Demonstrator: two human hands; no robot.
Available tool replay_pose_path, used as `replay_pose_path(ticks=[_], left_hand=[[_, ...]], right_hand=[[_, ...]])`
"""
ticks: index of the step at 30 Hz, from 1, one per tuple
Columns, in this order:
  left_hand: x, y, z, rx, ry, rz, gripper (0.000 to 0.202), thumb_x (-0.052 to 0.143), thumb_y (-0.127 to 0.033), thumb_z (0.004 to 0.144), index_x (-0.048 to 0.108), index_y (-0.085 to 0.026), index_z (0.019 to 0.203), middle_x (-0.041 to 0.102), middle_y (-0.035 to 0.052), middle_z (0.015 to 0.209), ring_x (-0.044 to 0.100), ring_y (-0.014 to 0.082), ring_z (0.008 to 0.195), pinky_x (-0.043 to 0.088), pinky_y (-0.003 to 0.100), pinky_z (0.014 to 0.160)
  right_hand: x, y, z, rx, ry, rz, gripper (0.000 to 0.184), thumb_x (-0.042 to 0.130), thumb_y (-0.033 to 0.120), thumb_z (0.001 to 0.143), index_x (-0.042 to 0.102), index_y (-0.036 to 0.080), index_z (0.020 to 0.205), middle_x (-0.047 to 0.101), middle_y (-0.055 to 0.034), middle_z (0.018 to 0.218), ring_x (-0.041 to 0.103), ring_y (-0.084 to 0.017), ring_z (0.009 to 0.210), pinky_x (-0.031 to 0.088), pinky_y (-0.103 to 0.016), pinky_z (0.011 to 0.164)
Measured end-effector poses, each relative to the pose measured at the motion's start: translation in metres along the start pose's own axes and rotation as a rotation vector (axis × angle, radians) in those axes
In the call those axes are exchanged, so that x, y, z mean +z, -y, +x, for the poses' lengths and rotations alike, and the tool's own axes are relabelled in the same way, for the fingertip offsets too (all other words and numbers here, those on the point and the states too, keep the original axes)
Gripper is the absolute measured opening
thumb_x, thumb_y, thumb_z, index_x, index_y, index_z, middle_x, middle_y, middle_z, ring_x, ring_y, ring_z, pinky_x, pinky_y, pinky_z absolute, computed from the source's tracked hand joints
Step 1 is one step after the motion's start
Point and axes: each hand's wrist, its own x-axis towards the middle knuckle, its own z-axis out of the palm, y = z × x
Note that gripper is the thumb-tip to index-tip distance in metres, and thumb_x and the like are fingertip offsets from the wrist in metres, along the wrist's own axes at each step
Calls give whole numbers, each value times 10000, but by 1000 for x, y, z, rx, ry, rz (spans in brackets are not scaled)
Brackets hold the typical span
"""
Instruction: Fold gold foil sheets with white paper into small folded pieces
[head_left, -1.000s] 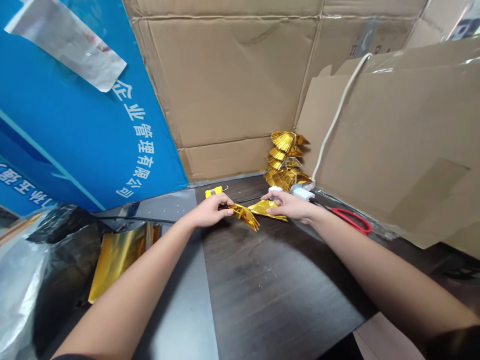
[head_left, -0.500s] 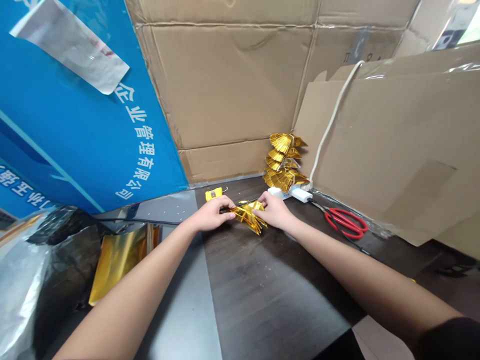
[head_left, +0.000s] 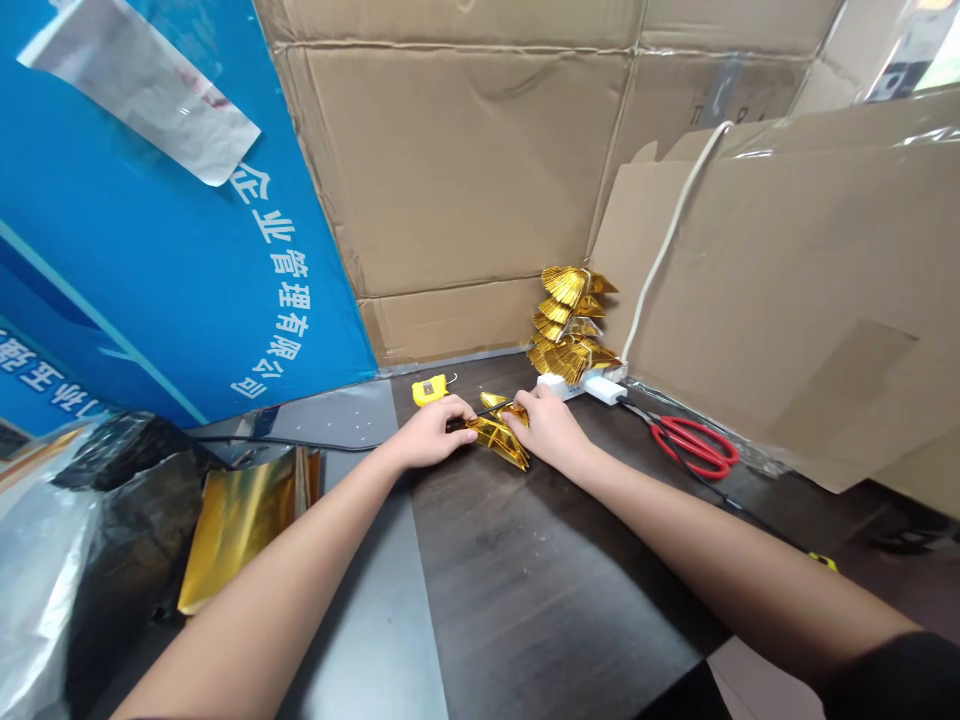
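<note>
Both of my hands meet over a pleated gold foil piece [head_left: 499, 437] on the dark wooden table [head_left: 540, 580]. My left hand [head_left: 429, 434] pinches its left end with the fingers closed. My right hand [head_left: 546, 428] grips its right side, fingers curled on the foil. Behind them, in the corner, stands a pile of folded gold foil fans [head_left: 568, 325].
A small yellow object [head_left: 428, 389] lies just beyond my left hand. A white power strip [head_left: 592, 387] with a white cable sits by the fan pile. Red scissors [head_left: 695, 443] lie to the right. Gold foil sheets [head_left: 240, 515] and black bags [head_left: 120, 520] are left. Cardboard walls surround.
My right hand slid left from the spread foil sheet and closed in against my left hand, gathering the gold foil into a tighter pleated bundle.
</note>
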Motion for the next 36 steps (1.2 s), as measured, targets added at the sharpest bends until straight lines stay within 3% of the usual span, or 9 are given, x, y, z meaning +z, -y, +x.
replay_pose_path(ticks=[7, 14, 18, 22, 26, 28, 30, 33, 36], left_hand=[[4, 4, 0, 23, 11, 42, 89, 673, -253, 847, 670, -182, 900, 707, 69, 1041, 640, 208, 992, 497, 373, 971], [7, 6, -3, 5, 19, 83, 114, 683, -280, 851, 670, -194, 924, 721, 87, 1157, 643, 245, 1085, 483, 411, 1021], [7, 6, -3, -12, 25, 89, 135, 688, -303, 848, 681, -196, 930, 724, 92, 1173, 641, 260, 1095, 484, 417, 1016], [6, 4, -3, -22, 19, 89, 154, 690, -314, 844, 690, -197, 943, 722, 90, 1141, 635, 256, 1072, 480, 429, 1022], [0, -6, -6, -22, -26, 89, 193, 703, -331, 830, 698, -192, 963, 639, 106, 1270, 549, 276, 1226, 389, 475, 1134], [-5, -14, -8, -35, -44, 84, 205, 673, -349, 850, 695, -183, 968, 645, 103, 1193, 567, 258, 1164, 428, 451, 1087], [-9, -22, -12, -61, -43, 71, 228, 622, -375, 884, 690, -174, 965, 673, 75, 1015, 612, 215, 974, 503, 386, 934], [-8, -30, -22, -119, -45, 52, 269, 579, -411, 911, 686, -164, 922, 679, 36, 849, 606, 169, 764, 504, 308, 733], [5, -34, -39, -165, -90, 56, 257, 589, -398, 906, 690, -164, 939, 692, 40, 869, 621, 167, 755, 496, 292, 697]], right_hand=[[-2, 1, 2, -40, -8, -31, 295, 612, 389, 945, 632, 164, 755, 549, -93, 866, 560, -207, 772, 489, -341, 813], [-6, -1, -1, -80, -8, -22, 205, 700, 358, 879, 600, 179, 890, 561, -71, 930, 561, -208, 809, 464, -316, 757], [-3, -5, 0, -107, -4, -9, 199, 732, 320, 851, 584, 186, 855, 546, -54, 906, 553, -197, 795, 462, -307, 753], [1, -7, 2, -129, -21, 11, 162, 702, 292, 863, 587, 182, 835, 547, -64, 897, 549, -204, 790, 470, -320, 748], [-8, -5, 1, -152, -60, 60, 153, 635, 317, 906, 613, 174, 856, 576, -98, 921, 567, -235, 841, 484, -363, 793], [-18, -4, 0, -167, -79, 108, 201, 539, 325, 962, 630, 170, 872, 601, -119, 941, 584, -252, 904, 483, -391, 844], [-27, -1, -2, -198, -59, 183, 280, 459, 342, 1004, 647, 165, 896, 632, -120, 930, 603, -244, 909, 494, -393, 849], [-30, 5, -9, -268, 84, 329, 289, 476, 380, 1006, 660, 163, 1054, 693, -73, 891, 641, -175, 751, 529, -308, 681], [-22, 13, -18, -327, 222, 432, 322, 563, 358, 965, 627, 146, 1199, 725, -42, 866, 649, -131, 652, 508, -244, 572]])
